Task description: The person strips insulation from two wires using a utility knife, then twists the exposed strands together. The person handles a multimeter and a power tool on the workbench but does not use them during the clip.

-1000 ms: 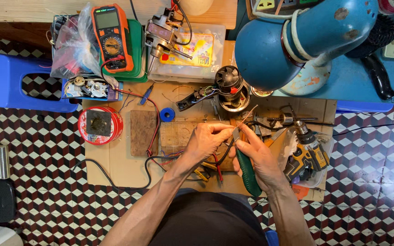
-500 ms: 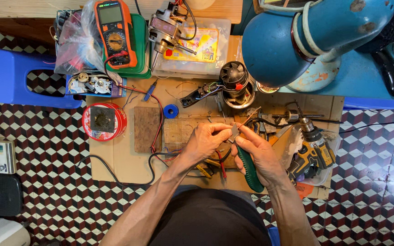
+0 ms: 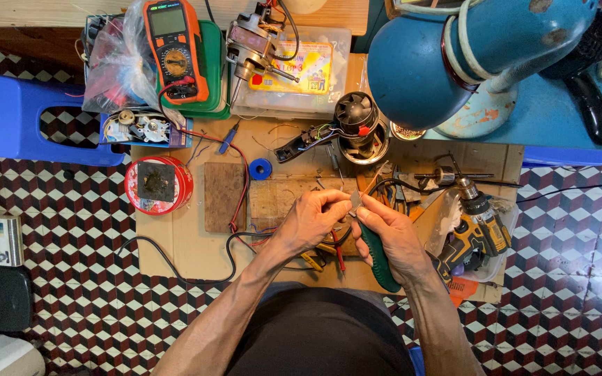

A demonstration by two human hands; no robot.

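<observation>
- A small, flat, grey metal piece [image 3: 354, 200] is pinched between the fingertips of both hands, held just above the worn wooden block [image 3: 283, 198] on the cardboard-covered counter; its exact shape is too small to tell.
- A tool with a long green plastic handle [image 3: 379, 259] lies gripped in the right hand [image 3: 391, 235], the handle slanting down out of the palm, right of the wooden block.

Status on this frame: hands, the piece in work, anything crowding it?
Left hand and right hand pinch one small metal part. Right hand also grips a green-handled tool. Cordless drill and black cable lie close by.
</observation>
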